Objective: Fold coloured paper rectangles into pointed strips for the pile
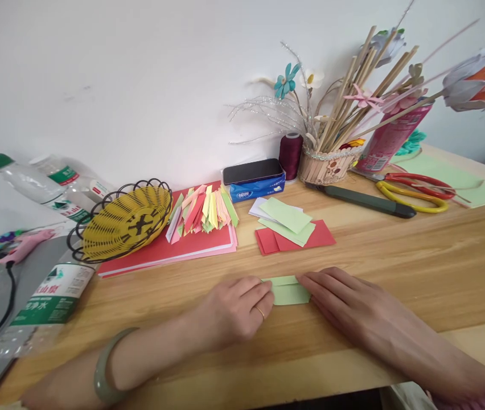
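A small green paper strip point(290, 294) lies on the wooden table with a fold along its far edge. My left hand point(239, 307), with a ring on one finger, holds its left end with the fingers closed. At the right end, the fingertips of my right hand point(345, 302) are pressed together on the paper. Beyond the hands, light green slips point(287, 215) and a white slip point(256, 206) lie over red paper pieces point(321, 233). Many folded colored strips point(204, 210) are piled on red sheets point(140, 259) to the left.
A yellow basket point(127, 225) and plastic bottles point(48, 296) stand at the left. Farther back are a tissue pack point(257, 187) with a phone point(253, 171), a thread spool point(291, 156), and a holder of sticks point(330, 165). Scissors point(413, 196) and a dark-handled tool point(366, 202) lie right.
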### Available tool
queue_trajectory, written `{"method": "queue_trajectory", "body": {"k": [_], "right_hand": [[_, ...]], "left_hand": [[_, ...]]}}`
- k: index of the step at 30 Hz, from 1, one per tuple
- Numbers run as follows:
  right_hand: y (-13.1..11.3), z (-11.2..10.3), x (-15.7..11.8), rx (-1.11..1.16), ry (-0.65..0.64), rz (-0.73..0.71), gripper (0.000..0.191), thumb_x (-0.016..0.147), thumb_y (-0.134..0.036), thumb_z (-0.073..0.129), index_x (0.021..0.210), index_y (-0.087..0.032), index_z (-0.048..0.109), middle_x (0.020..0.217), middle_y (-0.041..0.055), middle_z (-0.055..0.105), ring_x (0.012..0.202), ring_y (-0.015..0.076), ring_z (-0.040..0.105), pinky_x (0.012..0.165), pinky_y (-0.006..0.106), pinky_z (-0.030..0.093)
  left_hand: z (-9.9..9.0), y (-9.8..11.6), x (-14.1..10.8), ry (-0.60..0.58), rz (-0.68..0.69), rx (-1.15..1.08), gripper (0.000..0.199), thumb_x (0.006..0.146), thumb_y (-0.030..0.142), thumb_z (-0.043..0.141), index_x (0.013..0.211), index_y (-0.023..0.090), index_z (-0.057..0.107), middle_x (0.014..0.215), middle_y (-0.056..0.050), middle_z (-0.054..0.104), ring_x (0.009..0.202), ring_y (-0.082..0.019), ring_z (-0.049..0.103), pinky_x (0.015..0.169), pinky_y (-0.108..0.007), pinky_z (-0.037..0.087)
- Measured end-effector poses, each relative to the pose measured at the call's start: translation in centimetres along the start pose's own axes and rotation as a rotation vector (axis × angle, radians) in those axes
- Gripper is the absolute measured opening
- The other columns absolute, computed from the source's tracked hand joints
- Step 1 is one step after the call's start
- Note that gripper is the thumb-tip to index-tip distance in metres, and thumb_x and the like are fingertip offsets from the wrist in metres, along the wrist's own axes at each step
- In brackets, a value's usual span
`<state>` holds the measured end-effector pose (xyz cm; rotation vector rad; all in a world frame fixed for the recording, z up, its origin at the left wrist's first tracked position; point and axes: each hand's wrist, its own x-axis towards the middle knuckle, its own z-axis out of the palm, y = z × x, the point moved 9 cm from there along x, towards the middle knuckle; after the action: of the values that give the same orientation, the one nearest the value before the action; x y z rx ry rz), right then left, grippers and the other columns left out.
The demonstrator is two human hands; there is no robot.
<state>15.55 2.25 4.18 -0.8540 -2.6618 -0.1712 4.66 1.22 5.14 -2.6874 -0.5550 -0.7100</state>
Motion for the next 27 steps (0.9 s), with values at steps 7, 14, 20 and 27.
{"method": "queue_trajectory", "body": {"k": [7, 14, 20, 27], "right_hand": [[0.3, 0.4, 0.0, 0.029, -0.010, 0.002, 0.023, 0.090, -0.013, 0.042, 0.107, -0.011, 0.056, 0.099, 0.0111, 0.062, 0.091, 0.0241, 0.055, 0.075, 0.038, 0.049], [1.0, 0.0, 0.5, 0.158, 0.028, 0.101, 0.017, 0.092, -0.019, 0.044, 0.096, -0.015, 0.059, 0.090, 0.0077, 0.062, 0.082, 0.0197, 0.057, 0.070, 0.033, 0.047], [2.4, 0.8, 0.3, 0.293, 0.008, 0.257, 0.019, 0.092, -0.022, 0.042, 0.088, -0.020, 0.060, 0.094, 0.0063, 0.061, 0.083, 0.0182, 0.059, 0.069, 0.032, 0.048], [4.1, 2.0, -0.3, 0.475, 0.000, 0.492, 0.016, 0.091, -0.029, 0.046, 0.086, -0.023, 0.060, 0.095, 0.0046, 0.061, 0.086, 0.0182, 0.060, 0.072, 0.034, 0.050]], "left_hand": [[0.0, -0.5, -0.1, 0.062, -0.079, -0.033, 0.009, 0.085, 0.011, 0.056, 0.080, 0.013, 0.064, 0.086, -0.004, 0.071, 0.079, -0.016, 0.064, 0.070, -0.026, 0.055], [0.3, -2.6, 0.1, 0.062, -0.308, -0.298, 0.011, 0.084, 0.012, 0.053, 0.078, 0.015, 0.062, 0.081, -0.003, 0.070, 0.074, -0.014, 0.063, 0.069, -0.024, 0.055], [1.1, -3.6, -0.1, 0.002, -0.465, -0.403, 0.009, 0.079, 0.012, 0.054, 0.075, 0.016, 0.061, 0.084, -0.003, 0.068, 0.076, -0.016, 0.061, 0.068, -0.028, 0.053], [2.3, -4.5, -0.7, -0.100, -0.603, -0.539, 0.007, 0.082, 0.020, 0.060, 0.077, 0.018, 0.064, 0.089, -0.003, 0.067, 0.082, -0.017, 0.061, 0.075, -0.031, 0.050]]}}
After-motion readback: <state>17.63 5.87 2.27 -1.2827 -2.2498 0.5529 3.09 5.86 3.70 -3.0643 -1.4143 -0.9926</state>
